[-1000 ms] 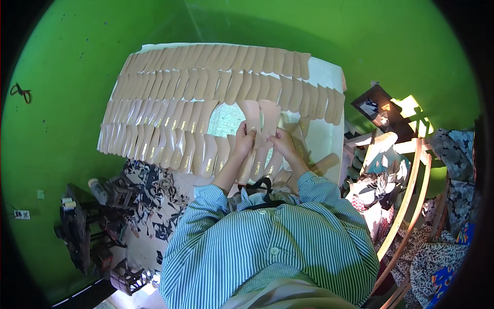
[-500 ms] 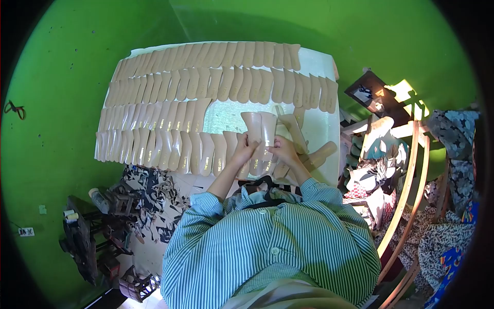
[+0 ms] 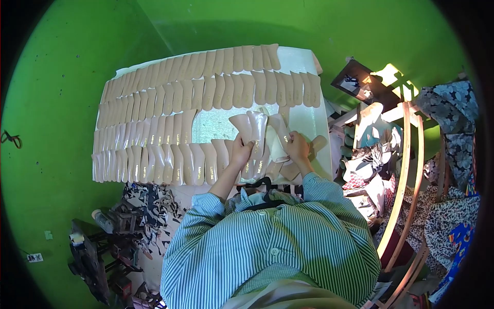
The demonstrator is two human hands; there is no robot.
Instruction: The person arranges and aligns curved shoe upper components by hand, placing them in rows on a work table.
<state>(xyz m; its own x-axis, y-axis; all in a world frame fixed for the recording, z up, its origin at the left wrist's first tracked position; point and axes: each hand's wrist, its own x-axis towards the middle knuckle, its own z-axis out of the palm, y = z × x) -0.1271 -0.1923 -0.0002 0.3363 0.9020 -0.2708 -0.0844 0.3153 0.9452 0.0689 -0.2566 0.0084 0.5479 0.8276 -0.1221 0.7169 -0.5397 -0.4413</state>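
Observation:
Beige insoles with gold lettering lie overlapped in several rows (image 3: 211, 92) on a pale table (image 3: 325, 139). My left hand (image 3: 241, 151) is closed on a pair of overlapping insoles (image 3: 250, 131), near the front edge of the table. Between the fingers of my right hand (image 3: 297, 147) is another insole (image 3: 280, 131), held tilted just right of the pair. More loose insoles (image 3: 318, 147) lie beside and beneath my right hand, partly hidden by it.
Wooden rails (image 3: 406, 195) curve along the right side, beside heaped patterned cloth (image 3: 437, 226). Dark scraps (image 3: 149, 211) litter the floor at left, near a dark wooden stand (image 3: 90, 262). Green walls (image 3: 206, 23) rise behind the table.
My right hand has moved right, away from the pair in my left hand, and now holds a separate insole. The view has shifted slightly.

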